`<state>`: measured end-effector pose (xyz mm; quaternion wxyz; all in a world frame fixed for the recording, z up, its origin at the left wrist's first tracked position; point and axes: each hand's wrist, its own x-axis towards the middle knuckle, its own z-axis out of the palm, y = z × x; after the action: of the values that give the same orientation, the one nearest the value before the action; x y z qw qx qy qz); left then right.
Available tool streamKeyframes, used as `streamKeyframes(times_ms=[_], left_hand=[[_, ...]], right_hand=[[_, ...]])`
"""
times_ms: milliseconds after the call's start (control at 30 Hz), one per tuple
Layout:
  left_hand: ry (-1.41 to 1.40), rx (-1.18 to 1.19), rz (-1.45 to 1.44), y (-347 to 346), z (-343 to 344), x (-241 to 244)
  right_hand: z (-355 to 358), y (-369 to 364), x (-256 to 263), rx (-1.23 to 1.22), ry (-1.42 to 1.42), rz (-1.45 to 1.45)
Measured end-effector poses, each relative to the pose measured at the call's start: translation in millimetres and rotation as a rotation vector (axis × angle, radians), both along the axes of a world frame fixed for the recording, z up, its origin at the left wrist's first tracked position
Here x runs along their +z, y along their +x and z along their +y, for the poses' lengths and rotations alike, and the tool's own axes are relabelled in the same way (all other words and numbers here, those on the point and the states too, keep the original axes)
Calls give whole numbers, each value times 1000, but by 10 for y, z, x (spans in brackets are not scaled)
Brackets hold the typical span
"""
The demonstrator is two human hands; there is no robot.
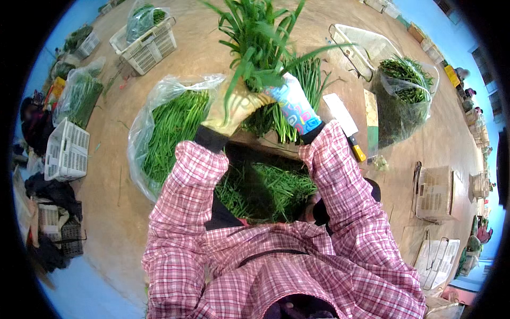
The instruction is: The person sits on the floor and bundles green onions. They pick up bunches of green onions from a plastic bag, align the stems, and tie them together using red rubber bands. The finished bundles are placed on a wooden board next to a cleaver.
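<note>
Both my gloved hands are raised in front of me around one bunch of long green leafy stalks [255, 44], which look like garlic chives. My left hand [233, 105], in a cream glove, grips the bunch's lower end. Against its right side closes my right hand [294, 101], in a glove with a bright printed pattern. Some of the leaves are blurred and the bunch's base is hidden by the gloves. Beneath the hands, more stalks [308, 81] lie on a low wooden board [332, 75]. A cleaver [342, 113] with a black and yellow handle rests at the board's right side.
Left of the board stands a clear plastic bag [137, 135] of cut greens [175, 127]. Loose trimmings [283, 183] lie below the board. Around are white plastic crates [153, 48], another bag of greens [402, 103], and people at work along both sides.
</note>
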<state>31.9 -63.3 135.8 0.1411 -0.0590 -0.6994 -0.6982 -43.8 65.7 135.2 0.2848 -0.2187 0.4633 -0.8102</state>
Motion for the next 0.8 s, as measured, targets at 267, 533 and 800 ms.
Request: streamKeyframes(times_ms=[267, 533, 800], left_hand=[[-1087, 420, 213, -112, -84, 52], [457, 516, -232, 458, -676, 279], [798, 766, -198, 973, -1091, -118]], right_hand=[[-34, 161, 115, -188, 224, 464], [590, 212, 255, -304, 118, 493], [944, 829, -359, -345, 642, 814]])
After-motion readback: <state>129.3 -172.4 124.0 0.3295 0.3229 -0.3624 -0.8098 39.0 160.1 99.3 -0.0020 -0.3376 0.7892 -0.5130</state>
